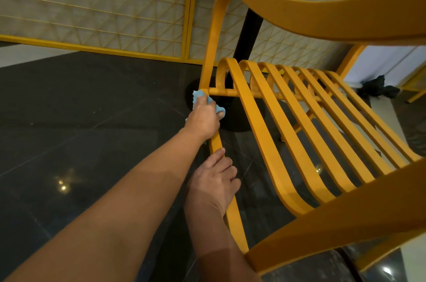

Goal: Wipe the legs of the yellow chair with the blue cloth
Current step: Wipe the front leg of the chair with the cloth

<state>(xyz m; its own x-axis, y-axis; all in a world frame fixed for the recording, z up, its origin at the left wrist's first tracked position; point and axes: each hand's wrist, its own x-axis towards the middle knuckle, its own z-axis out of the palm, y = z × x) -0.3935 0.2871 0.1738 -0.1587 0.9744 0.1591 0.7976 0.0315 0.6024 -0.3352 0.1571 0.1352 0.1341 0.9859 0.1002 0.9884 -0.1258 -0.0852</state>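
Mustard-yellow chair point(261, 134), its seat striped with parallel slats, fills three o'clock. Light blue cloth point(197, 97) near centre. Glossy black floor point(80, 120) at eight o'clock; cream panels point(92, 9) with yellow triangle lattice at eleven.

- This is looking like a café or restaurant seating area.
- A black pedestal table post with a round flat foot point(250, 23) is standing behind a yellow slatted chair point(299, 131).
- Yellow-framed lattice partition panels point(92, 9) are bordering a polished dark tiled floor point(80, 143).
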